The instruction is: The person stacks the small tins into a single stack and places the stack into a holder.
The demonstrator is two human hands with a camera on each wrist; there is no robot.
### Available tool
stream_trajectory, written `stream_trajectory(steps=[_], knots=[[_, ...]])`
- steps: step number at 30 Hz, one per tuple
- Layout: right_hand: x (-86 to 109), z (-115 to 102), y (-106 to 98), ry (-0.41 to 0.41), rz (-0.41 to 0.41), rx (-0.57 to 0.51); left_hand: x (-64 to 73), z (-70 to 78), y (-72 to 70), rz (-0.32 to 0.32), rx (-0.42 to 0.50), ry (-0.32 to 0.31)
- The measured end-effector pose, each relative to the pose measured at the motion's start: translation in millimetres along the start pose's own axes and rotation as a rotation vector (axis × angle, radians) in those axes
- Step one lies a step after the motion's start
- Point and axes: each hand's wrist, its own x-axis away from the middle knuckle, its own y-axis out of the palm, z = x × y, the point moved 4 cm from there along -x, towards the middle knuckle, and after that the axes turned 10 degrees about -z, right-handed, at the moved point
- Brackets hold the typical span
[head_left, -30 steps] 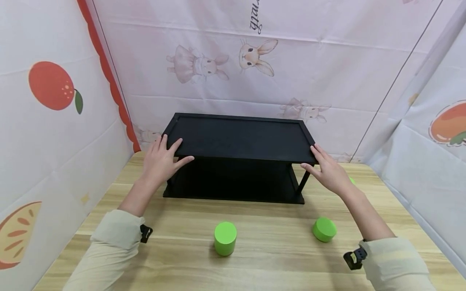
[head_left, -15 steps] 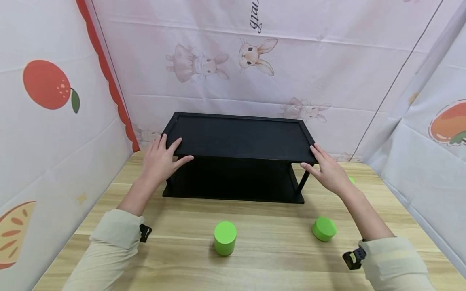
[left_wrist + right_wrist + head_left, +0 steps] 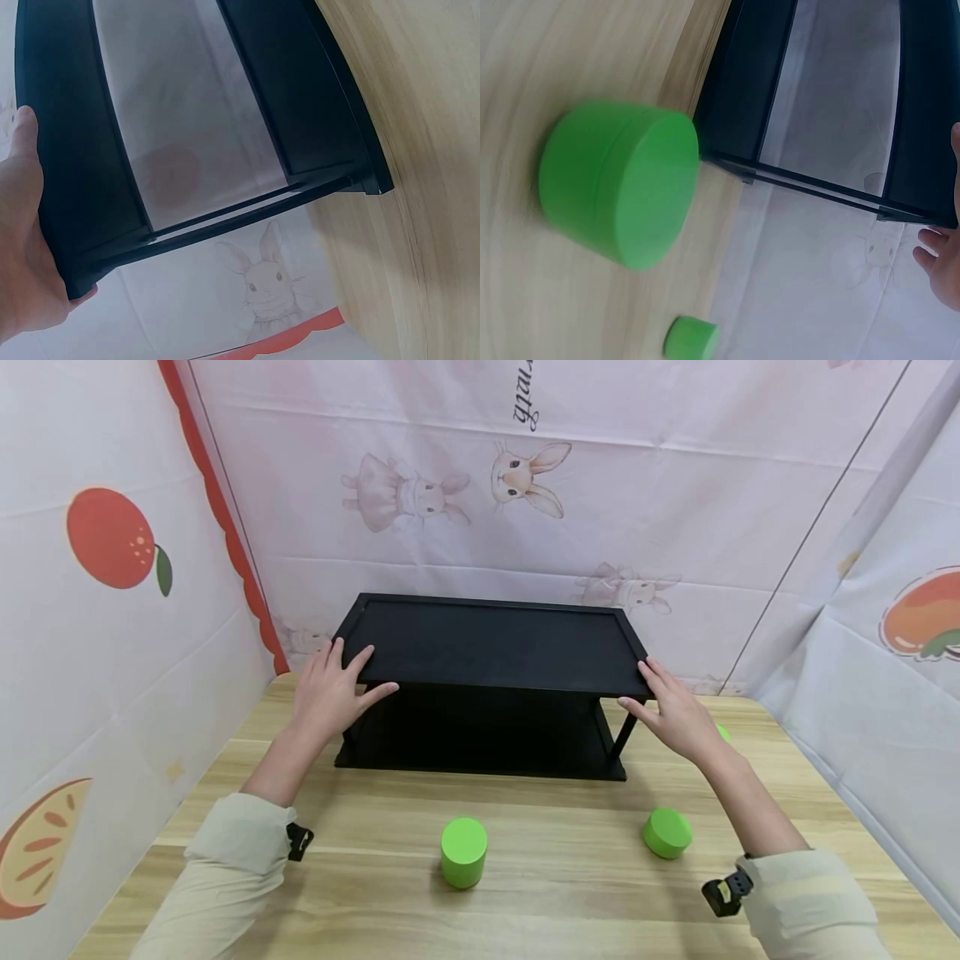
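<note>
A black two-tier shelf [image 3: 495, 647] stands on the wooden table, its long side facing me. My left hand [image 3: 327, 693] rests on its front left corner, with spread fingers on the top board and the thumb along the front edge. At the front right corner, my right hand [image 3: 678, 714] touches the top board, its fingers fairly straight and the thumb by the front edge. Neither hand grips it. In front of the shelf stands a green cylinder [image 3: 463, 852]. A shorter green cylinder [image 3: 667, 832] sits to the right, large in the right wrist view.
Another green piece [image 3: 723, 732] shows partly behind my right wrist; the right wrist view shows a small green block [image 3: 691, 339]. Printed cloth [image 3: 450, 543] hangs behind the shelf, with more cloth on both sides. Wooden tabletop [image 3: 360, 877] stretches across the front.
</note>
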Motion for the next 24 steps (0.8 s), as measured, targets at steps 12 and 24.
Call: stream_trajectory(steps=[12, 24], knots=[[17.9, -2.6, -11.2, -0.042, 0.122, -0.045, 10.7, 7.5, -8.4, 0.038, 0.058, 0.086], [78.6, -6.0, -22.5, -0.044, 0.202, -0.174, 63.4, 48.3, -1.5, 0.274, 0.495, 0.428]])
